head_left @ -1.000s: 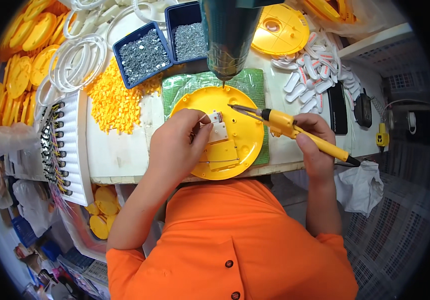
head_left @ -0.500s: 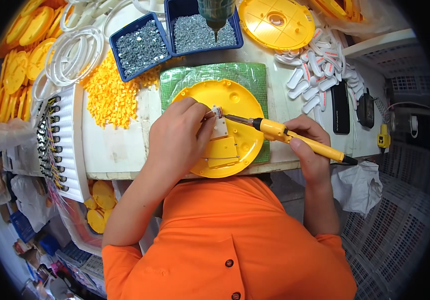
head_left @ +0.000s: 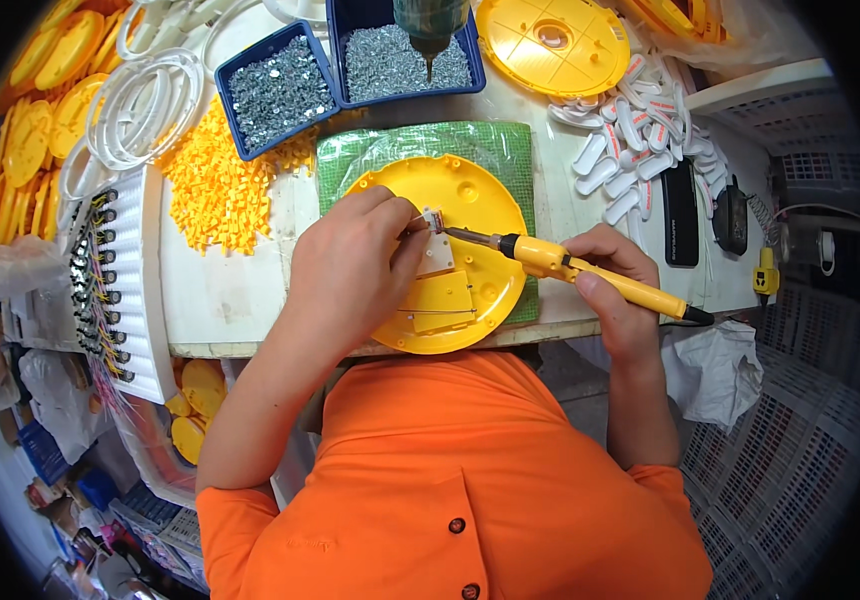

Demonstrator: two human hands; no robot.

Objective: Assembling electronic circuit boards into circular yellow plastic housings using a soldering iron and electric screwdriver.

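Observation:
A round yellow plastic housing [head_left: 477,200] lies on a green mat [head_left: 510,145] at the table's near edge. My left hand [head_left: 350,265] rests on the housing and pinches a small white part [head_left: 432,222] against it. My right hand [head_left: 612,285] grips a yellow-handled soldering iron [head_left: 590,275]; its metal tip touches the small white part beside my left fingertips. A yellow rectangular cover [head_left: 440,300] sits on the housing below my left hand.
Two blue bins of silver screws [head_left: 280,85] stand behind the mat, with a hanging powered screwdriver [head_left: 430,30] above them. A heap of small yellow pieces [head_left: 215,185], white rings [head_left: 145,110], white clips [head_left: 630,130], more yellow discs [head_left: 550,40] and a wired white rack [head_left: 125,285] surround the work.
The soldering iron's tip has swung down and left onto the small white part. My left hand has shifted slightly on the housing. The view has tilted down, pushing the hanging tool toward the top edge.

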